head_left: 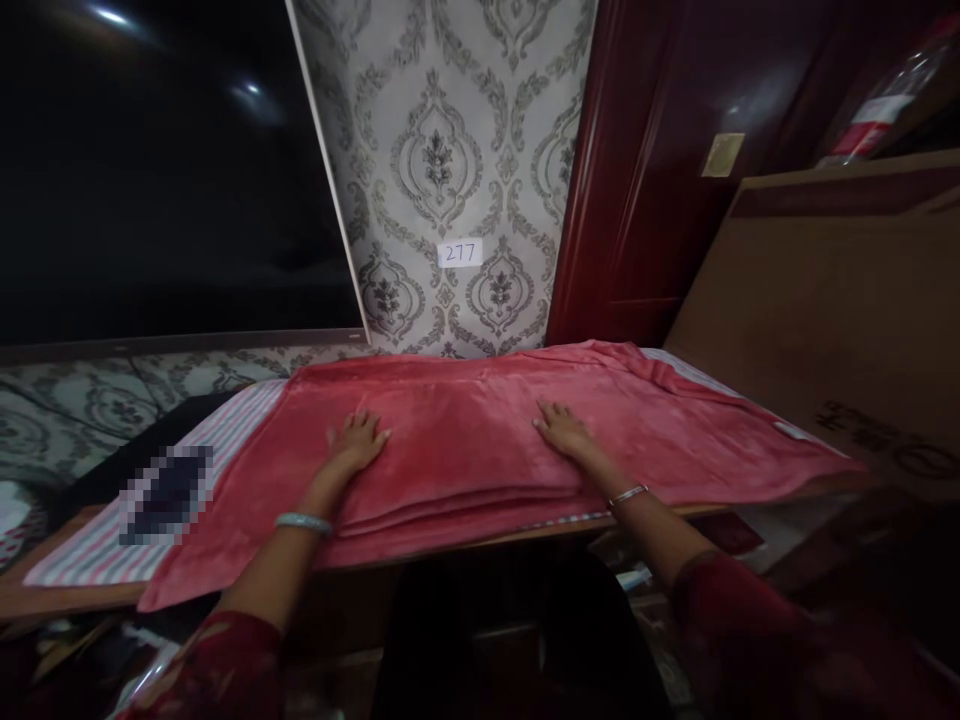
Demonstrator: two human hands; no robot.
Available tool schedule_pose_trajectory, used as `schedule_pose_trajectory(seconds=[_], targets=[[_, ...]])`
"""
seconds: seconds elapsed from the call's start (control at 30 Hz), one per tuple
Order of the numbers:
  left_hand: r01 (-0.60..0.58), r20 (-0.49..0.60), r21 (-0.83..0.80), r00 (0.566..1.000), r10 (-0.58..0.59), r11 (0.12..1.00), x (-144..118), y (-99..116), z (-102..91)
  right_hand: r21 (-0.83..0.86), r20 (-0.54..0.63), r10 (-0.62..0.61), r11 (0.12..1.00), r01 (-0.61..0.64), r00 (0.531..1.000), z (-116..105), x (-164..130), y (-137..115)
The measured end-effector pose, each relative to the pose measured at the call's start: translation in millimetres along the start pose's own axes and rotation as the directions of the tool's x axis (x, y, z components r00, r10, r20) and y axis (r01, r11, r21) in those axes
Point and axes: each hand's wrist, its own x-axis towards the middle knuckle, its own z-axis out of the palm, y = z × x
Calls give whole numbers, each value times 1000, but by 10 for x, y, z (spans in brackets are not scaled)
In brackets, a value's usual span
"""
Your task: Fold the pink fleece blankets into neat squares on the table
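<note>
A plush red-pink blanket (465, 440) is spread over the table, with a folded, layered part in the middle whose front edges face me. My left hand (358, 440) lies palm down on the left side of that folded part, fingers spread. On its right side rests my right hand (562, 430), also flat with the fingers apart. Neither hand grips the fabric. The blanket's right part stretches out toward the cardboard box, with a small white tag (792, 431) near its edge.
Under the blanket is a striped cloth (97, 550) on a wooden table (22, 595). A large dark screen (165, 180) stands at the back left. A cardboard box (832, 300) bounds the right side, a plastic bottle (885, 115) above it. Behind is patterned wallpaper with a label (460, 252) reading 277.
</note>
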Motion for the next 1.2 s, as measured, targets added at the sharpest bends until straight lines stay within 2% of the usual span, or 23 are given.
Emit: schedule_pose_trajectory(seconds=[0.07,0.17,0.23,0.3,0.43,0.53,0.63,0.73,0.8,0.9,0.97,1.03,1.1,1.2], targets=[[-45,-50,9,998,46,999,-147,136,-48,-7,-81,-30,1000,30,996,-53,-172,-138],[-214,-156,-1,965,211,977,-432,436,17,-43,-210,-222,975,218,952,-1,-482,-387],[-270,-169,-20,950,263,963,-618,604,148,-81,-203,-306,952,296,930,122,-667,-494],[-249,-152,-37,958,241,968,-753,694,293,-110,-157,-316,947,302,936,269,-792,-525],[-220,-160,-48,965,210,974,-833,678,452,-125,-164,-303,950,285,939,456,-859,-468],[-247,-175,-65,957,232,967,-821,617,454,-118,-195,-322,945,304,926,480,-857,-430],[-253,-238,-88,945,226,964,-852,608,440,-75,-184,-332,943,323,925,446,-848,-398],[-286,-336,-101,911,238,953,-952,713,460,21,-140,-354,933,360,925,326,-744,-390],[-368,-393,-72,865,313,927,-1042,854,512,80,-155,-412,900,427,898,190,-581,-446],[-461,-461,13,785,414,887,-1174,1106,658,112,-177,-499,846,521,848,-26,-223,-659],[-449,-501,55,761,413,892,-1243,1240,783,102,-129,-521,839,534,844,-100,31,-839],[-411,-530,73,756,384,909,-1294,1318,899,70,-55,-524,847,526,850,-70,239,-983],[-381,-543,84,757,363,921,-1324,1345,981,14,-7,-523,852,523,852,56,370,-1051],[-368,-548,105,754,363,924,-1340,1344,1030,-57,-27,-540,841,538,841,299,436,-1030]])
